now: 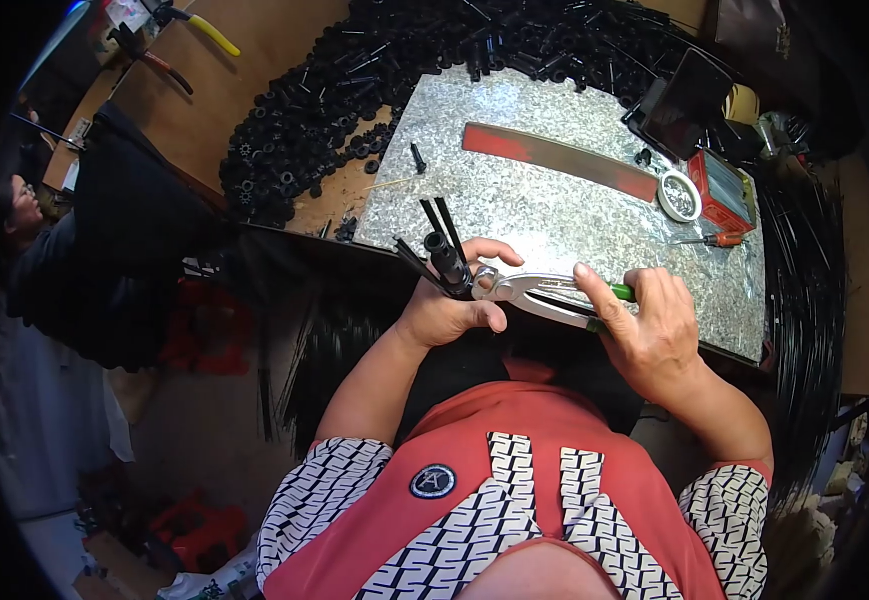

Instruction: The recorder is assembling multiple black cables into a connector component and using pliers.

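The left hand (443,318) is curling tight around a black tube (441,250) with rods (414,262), just toward twelve o'clock. The right hand (650,322) is half curling, gripping the pincers (535,297). Slipping metal could be nipping the left thumb, sitting so near. A speckled board (575,225) is shining toward two; black parts (285,130) are heaping around eleven; a person (75,245) is showing near nine.
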